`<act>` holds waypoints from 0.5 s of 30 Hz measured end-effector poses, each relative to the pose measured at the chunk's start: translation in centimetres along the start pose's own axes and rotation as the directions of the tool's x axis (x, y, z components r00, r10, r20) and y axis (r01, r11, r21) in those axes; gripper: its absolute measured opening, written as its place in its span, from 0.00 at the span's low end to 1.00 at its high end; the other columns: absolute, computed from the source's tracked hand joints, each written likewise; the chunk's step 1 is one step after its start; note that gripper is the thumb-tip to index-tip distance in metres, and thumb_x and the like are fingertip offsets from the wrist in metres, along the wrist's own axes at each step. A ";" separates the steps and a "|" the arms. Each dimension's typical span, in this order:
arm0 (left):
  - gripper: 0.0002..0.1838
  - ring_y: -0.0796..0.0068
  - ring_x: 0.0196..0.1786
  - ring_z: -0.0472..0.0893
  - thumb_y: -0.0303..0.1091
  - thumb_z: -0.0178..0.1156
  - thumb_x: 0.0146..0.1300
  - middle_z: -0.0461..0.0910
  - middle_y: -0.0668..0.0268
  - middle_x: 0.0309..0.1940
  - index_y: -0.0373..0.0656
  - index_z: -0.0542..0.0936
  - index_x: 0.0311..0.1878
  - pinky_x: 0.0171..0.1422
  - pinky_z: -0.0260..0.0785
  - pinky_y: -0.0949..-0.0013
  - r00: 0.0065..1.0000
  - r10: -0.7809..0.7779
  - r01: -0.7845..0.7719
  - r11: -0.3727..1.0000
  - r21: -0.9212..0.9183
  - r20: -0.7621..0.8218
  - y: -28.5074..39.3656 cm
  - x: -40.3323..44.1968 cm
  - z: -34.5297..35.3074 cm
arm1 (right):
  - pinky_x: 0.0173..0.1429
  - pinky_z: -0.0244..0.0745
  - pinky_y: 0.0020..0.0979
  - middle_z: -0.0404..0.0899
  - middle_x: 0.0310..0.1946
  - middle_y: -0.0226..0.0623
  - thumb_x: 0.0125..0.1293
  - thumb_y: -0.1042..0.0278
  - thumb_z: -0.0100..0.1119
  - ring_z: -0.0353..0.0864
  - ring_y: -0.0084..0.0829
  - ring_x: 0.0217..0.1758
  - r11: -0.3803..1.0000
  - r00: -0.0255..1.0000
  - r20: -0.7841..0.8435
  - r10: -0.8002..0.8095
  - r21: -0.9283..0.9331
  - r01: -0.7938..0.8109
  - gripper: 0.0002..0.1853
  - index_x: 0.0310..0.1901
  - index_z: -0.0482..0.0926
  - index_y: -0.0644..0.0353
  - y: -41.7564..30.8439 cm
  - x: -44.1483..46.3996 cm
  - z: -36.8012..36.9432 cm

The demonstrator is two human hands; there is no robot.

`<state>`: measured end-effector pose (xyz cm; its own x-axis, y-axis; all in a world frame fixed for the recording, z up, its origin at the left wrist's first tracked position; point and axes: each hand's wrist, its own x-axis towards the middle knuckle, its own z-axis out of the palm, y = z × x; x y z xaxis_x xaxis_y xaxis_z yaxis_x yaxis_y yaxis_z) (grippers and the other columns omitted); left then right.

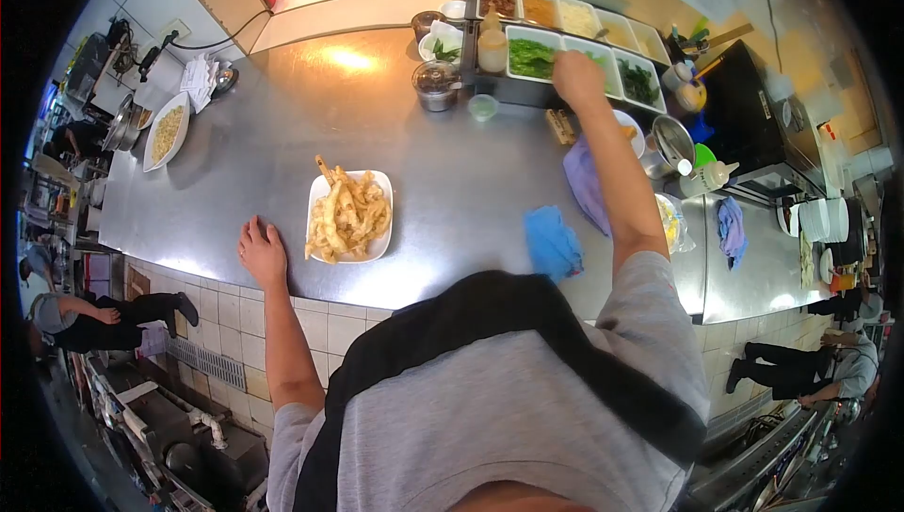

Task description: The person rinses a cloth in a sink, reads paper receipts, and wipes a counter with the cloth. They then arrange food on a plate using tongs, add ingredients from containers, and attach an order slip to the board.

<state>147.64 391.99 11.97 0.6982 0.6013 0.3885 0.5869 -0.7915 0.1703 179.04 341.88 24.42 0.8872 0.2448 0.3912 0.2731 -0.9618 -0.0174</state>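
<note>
My left hand (pixel 263 253) lies on the near edge of the steel counter (pixel 452 201), fingers spread, holding nothing. To its right stands a white square dish (pixel 381 246) heaped with golden battered fried strips (pixel 348 215). My right arm reaches out to the containers at the back. There my right hand (pixel 577 77) is closed over the tub of chopped greens (pixel 531 58) and a neighbouring tub of lighter greens (pixel 595 57). The fingertips are hidden, so whatever they pinch does not show. Dark green leaves (pixel 639 83) fill the tub to the right.
A squeeze bottle (pixel 492 48), a lidded jar (pixel 436 85) and a small cup (pixel 483 108) stand left of the tubs. Blue cloth (pixel 554 242) and purple cloth (pixel 586 182) lie near my right arm. A white bowl (pixel 168 132) sits far left. Other people stand at both sides.
</note>
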 end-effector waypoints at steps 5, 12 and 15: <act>0.23 0.55 0.64 0.65 0.45 0.52 0.62 0.68 0.59 0.61 0.50 0.72 0.60 0.67 0.55 0.52 1.000 -0.009 0.009 1.000 0.002 0.022 0.2 0.0 -0.2 | 0.35 0.78 0.42 0.80 0.31 0.49 0.53 0.72 0.53 0.82 0.47 0.33 0.996 0.998 -0.033 -0.061 -0.069 0.059 0.08 0.30 0.80 0.64 0.0 -0.6 1.6; 0.23 0.56 0.64 0.65 0.45 0.51 0.62 0.68 0.59 0.61 0.50 0.72 0.60 0.67 0.54 0.52 0.999 -0.027 0.027 1.000 -0.007 0.029 0.3 0.1 -0.4 | 0.42 0.76 0.45 0.80 0.33 0.47 0.62 0.61 0.53 0.81 0.49 0.39 0.993 0.992 0.121 0.042 0.103 -0.055 0.12 0.33 0.82 0.59 -0.1 -0.7 0.2; 0.24 0.56 0.64 0.65 0.45 0.51 0.62 0.68 0.59 0.61 0.49 0.71 0.60 0.67 0.54 0.53 0.999 -0.031 0.032 0.999 -0.013 0.038 0.6 -0.1 -0.7 | 0.43 0.75 0.46 0.80 0.34 0.47 0.64 0.55 0.52 0.80 0.50 0.40 0.986 0.998 -0.024 0.058 0.156 -0.054 0.16 0.32 0.82 0.58 0.0 -1.0 -1.6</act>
<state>147.67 391.40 12.64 0.6946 0.6295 0.3483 0.6033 -0.7734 0.1945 177.58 341.41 25.46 0.8924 0.1857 0.4114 0.2799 -0.9427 -0.1816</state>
